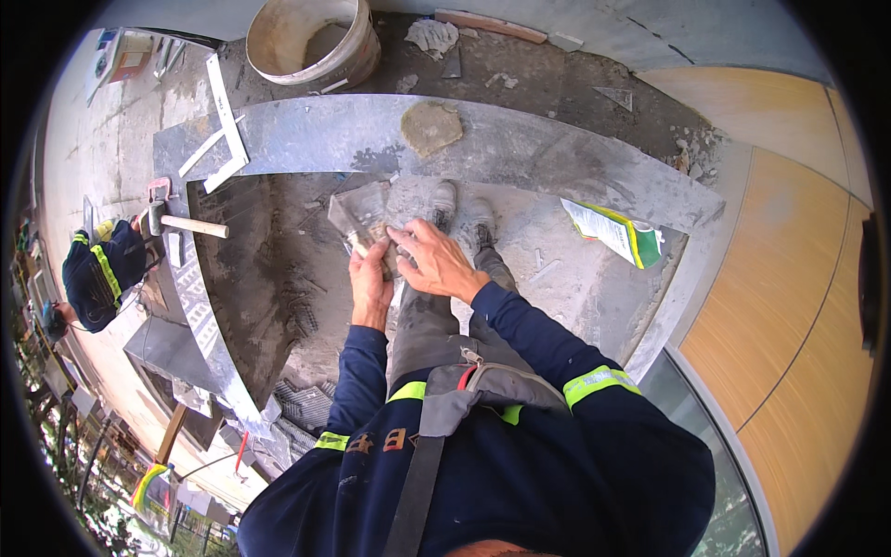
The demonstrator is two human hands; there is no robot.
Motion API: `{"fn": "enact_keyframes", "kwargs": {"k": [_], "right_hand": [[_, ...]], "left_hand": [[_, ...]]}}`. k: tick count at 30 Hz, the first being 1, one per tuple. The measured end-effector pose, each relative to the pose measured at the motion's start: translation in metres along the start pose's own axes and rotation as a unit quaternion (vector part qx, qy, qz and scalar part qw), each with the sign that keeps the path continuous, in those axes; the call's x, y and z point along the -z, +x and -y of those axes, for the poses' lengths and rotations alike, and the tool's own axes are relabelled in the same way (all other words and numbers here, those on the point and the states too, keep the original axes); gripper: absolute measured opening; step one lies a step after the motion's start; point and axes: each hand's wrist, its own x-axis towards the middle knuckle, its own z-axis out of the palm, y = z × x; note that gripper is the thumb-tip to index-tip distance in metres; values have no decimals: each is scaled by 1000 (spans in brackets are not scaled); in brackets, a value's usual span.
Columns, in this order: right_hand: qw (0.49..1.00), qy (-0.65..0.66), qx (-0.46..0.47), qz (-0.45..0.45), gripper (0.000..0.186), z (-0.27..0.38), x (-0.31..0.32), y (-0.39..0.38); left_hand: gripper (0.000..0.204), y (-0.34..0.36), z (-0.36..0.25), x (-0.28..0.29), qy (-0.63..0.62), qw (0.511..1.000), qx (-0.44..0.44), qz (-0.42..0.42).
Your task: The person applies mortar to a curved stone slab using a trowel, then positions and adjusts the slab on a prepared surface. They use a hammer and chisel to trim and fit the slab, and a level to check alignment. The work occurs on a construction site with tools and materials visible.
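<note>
In front of my legs, my left hand (369, 278) is closed around the near end of a trowel (357, 215). Its flat grey blade points away from me and looks smeared with mortar. My right hand (434, 260) has its bent fingers on the trowel's right side, close to the left thumb. The fingers hide most of the handle. Beyond the hands, a tan sponge (432, 128) lies on a long grey stone slab (306, 130).
A dirty white bucket (311, 42) stands behind the slab. At left are a white metal square (225, 121), a wooden-handled hammer (190, 226) and another person (107, 274). A green-and-white bag (617, 232) lies at right, near wood-coloured panels (780, 306).
</note>
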Motion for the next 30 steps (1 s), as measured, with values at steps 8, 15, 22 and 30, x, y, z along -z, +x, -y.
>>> {"fn": "enact_keyframes", "kwargs": {"k": [8,15,22,30], "right_hand": [[943,-235,-129,-196,86,-54,62,135],[941,-255,103,-194,50,-105,32,145],[898,-333,-42,-283,55,-259,188,-22],[737,-441,-309,-408,61,-544,439,-346]], "left_hand": [[28,-18,-7,121,33,979,-71,-190],[27,-47,35,107,108,980,-42,-160],[33,-65,102,58,250,961,-12,-121],[26,-79,183,22,368,918,32,-142]]}}
